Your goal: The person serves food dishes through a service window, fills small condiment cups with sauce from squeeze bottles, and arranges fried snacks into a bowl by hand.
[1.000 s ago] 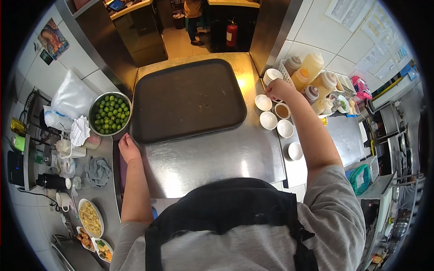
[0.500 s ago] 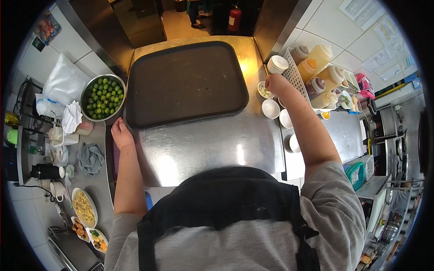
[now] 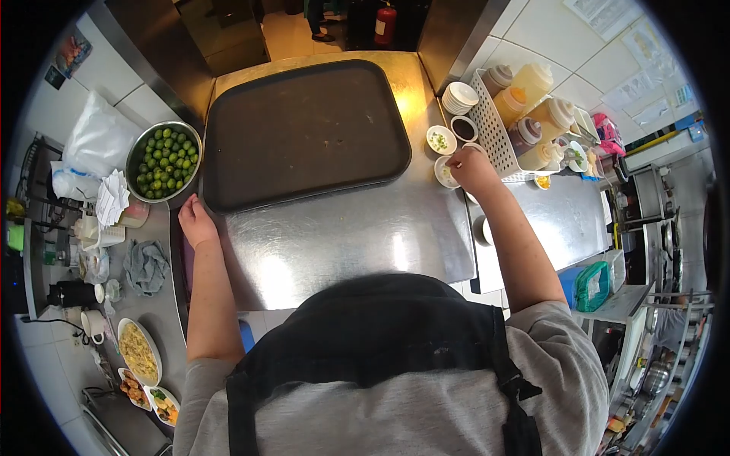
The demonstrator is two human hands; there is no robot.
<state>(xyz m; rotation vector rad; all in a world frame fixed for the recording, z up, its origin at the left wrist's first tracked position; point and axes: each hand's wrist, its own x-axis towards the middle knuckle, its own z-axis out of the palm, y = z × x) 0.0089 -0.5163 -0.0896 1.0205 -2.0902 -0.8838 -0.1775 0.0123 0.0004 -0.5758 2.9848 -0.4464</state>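
My right hand (image 3: 468,168) is over a small white cup (image 3: 444,173), fingers pinched together; whatever they hold is too small to name. Just behind that cup, another white cup (image 3: 441,140) has green bits in it. A cup of dark sauce (image 3: 463,128) sits beside it, below a stack of white dishes (image 3: 460,96). My left hand (image 3: 195,222) rests at the left edge of the steel counter, fingers together, between a metal bowl of green citrus fruit (image 3: 164,163) and the dark tray (image 3: 308,137). Whether it grips anything is unclear.
A white basket (image 3: 494,131) with several sauce bottles stands at the right. At the left are a grey cloth (image 3: 146,267), a white oval dish of food (image 3: 139,351) and two smaller food dishes. A person's legs (image 3: 319,21) show beyond the counter.
My right hand has moved from the farther cup to the nearer one. Green bits now show in the farther cup. The view has shifted, and my left hand remains near the bowl.
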